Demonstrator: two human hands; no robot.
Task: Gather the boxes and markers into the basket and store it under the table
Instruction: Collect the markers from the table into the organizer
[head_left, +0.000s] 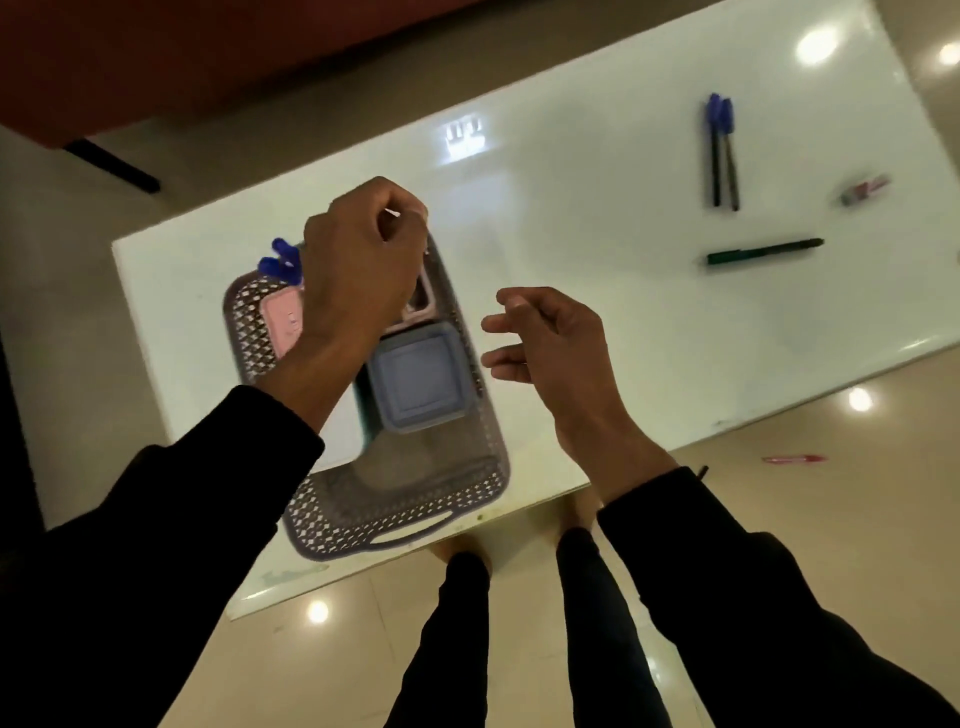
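Boxes, a blue square lidded plastic one (420, 375) and pink ones, sit in the grey perforated plastic basket (400, 499). Left hand (358, 265) pinches blue-capped markers (280, 264) at its ten o'clock; right hand (550, 338) hovers slack, empty. Three markers lie at two o'clock.

The glossy white table (597, 218) bears a grey basket (415, 514), blue-capped markers (722, 150), a green marker (763, 251) and an eraser (865, 189).
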